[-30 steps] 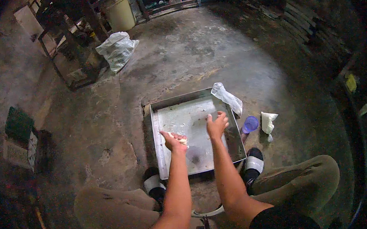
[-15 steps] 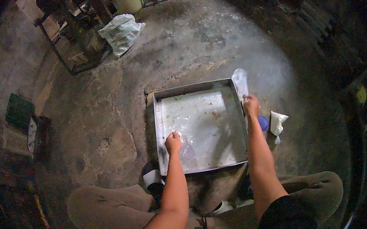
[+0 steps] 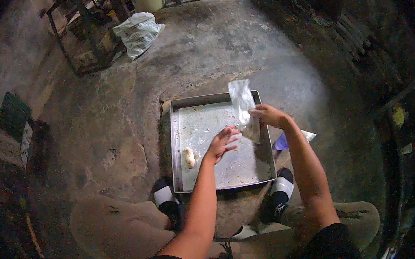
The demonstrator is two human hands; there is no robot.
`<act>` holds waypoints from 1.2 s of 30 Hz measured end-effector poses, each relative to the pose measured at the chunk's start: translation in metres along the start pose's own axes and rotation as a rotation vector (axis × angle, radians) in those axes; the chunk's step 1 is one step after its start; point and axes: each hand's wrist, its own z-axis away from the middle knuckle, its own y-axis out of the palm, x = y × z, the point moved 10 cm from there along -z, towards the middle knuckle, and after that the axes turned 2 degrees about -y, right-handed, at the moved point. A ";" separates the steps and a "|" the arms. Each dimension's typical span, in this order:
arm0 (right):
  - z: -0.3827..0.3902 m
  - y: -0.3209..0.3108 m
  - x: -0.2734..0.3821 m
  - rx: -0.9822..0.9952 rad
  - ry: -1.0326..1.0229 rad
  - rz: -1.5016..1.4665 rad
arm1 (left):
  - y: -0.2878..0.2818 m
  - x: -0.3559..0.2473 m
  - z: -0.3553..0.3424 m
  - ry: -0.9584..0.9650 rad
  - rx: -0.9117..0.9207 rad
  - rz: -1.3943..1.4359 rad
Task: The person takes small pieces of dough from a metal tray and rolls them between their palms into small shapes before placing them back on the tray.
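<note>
A square metal tray point(image 3: 173, 147) with raised sides lies on the floor between my feet, its bottom stained and flecked. Over its far right part, my right hand point(image 3: 271, 115) pinches a clear plastic bag point(image 3: 242, 97) that hangs upright, with something whitish inside. My left hand point(image 3: 222, 145) reaches toward the bag's lower part, fingers spread and holding nothing; it appears just short of the plastic. A small pale, elongated lump point(image 3: 189, 157) rests on the tray's left side.
Right of the tray, partly behind my right forearm, are a blue round thing point(image 3: 281, 142) and a white packet point(image 3: 309, 134). A white sack point(image 3: 139, 35) stands far left beside a dark frame point(image 3: 90, 68). A green box-like thing point(image 3: 14, 114) is at the left.
My left hand has let go of the pale lump on the tray, opened and moved right. My right hand has brought the plastic bag left, from beyond the rim to over the tray.
</note>
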 end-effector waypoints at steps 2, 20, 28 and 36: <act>-0.011 0.028 -0.020 0.159 0.064 -0.006 | 0.034 0.005 0.011 -0.050 0.143 0.120; -0.013 0.094 -0.093 0.543 -0.164 1.508 | 0.036 0.143 0.008 -0.335 -0.299 0.685; -0.006 0.013 -0.027 -0.186 0.056 0.890 | -0.001 0.146 0.022 -0.381 -0.348 0.477; -0.002 0.017 0.016 -0.417 -0.160 0.901 | -0.070 0.038 0.004 0.133 -0.461 -1.187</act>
